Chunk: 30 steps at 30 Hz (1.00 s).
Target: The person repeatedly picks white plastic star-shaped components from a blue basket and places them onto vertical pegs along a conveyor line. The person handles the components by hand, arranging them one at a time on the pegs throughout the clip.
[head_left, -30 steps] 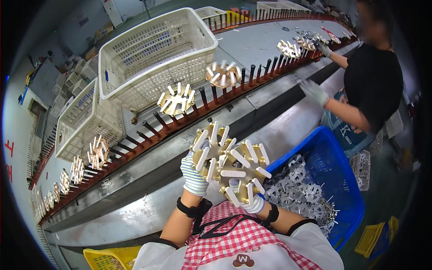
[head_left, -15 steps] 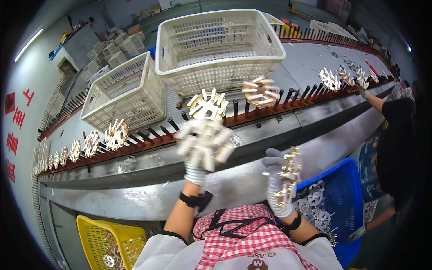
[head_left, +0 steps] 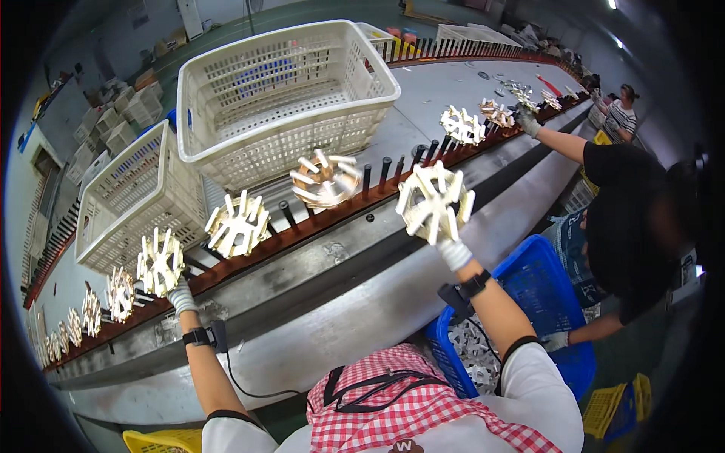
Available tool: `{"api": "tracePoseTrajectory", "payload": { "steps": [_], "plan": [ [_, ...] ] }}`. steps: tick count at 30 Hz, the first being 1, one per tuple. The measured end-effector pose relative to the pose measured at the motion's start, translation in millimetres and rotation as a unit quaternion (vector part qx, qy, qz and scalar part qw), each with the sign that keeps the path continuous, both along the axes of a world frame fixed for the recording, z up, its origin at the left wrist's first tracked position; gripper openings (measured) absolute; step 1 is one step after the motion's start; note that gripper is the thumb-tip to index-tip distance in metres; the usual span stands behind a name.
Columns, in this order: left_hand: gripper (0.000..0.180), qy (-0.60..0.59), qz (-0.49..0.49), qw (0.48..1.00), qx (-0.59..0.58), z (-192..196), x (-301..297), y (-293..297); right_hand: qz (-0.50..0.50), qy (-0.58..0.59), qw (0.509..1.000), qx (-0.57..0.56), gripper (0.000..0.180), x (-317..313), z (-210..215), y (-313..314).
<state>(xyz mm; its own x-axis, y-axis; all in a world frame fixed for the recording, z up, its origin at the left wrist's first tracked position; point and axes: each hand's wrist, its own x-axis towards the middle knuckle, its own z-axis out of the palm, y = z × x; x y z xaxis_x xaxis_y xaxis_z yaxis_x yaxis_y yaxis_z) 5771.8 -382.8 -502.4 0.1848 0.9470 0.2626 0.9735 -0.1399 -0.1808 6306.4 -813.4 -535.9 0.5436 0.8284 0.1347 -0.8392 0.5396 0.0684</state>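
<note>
Right hand [head_left: 454, 254] holds a round, spiky gold metal piece [head_left: 433, 205]: likely stiff; grip its rim. Left hand [head_left: 181, 296]: can't tell.

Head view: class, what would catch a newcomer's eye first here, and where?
Probably the bright pronged piece in the right hand, just right of centre. Then the large white crate, upper left of centre, and the left hand at a second piece on the left. A blue basket of grey parts stands out at lower right.

Right hand [head_left: 454, 254] mostly hidden behind a white-pronged metal piece [head_left: 435, 202]
</note>
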Motion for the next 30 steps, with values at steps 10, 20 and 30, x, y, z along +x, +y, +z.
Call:
{"api": "tracePoseTrajectory", "payload": {
  "steps": [10,20,30],
  "plan": [
    [0.048,-0.253,0.117,0.958,-0.060,36.4,-101.3,-33.8,-0.163,-0.494,0.698,-0.491,0.047,13.0,-15.4,141.1],
    [0.045,-0.447,-0.030,0.893,0.042,-2.9,52.5,-242.5,-0.139,-0.576,0.637,-0.494,0.045,-0.4,-24.4,185.2],
    [0.020,-0.404,-0.326,0.841,-0.154,81.9,298.6,-250.4,-0.109,-0.647,0.598,-0.460,0.043,-44.9,-41.7,215.3]
  ]
}}
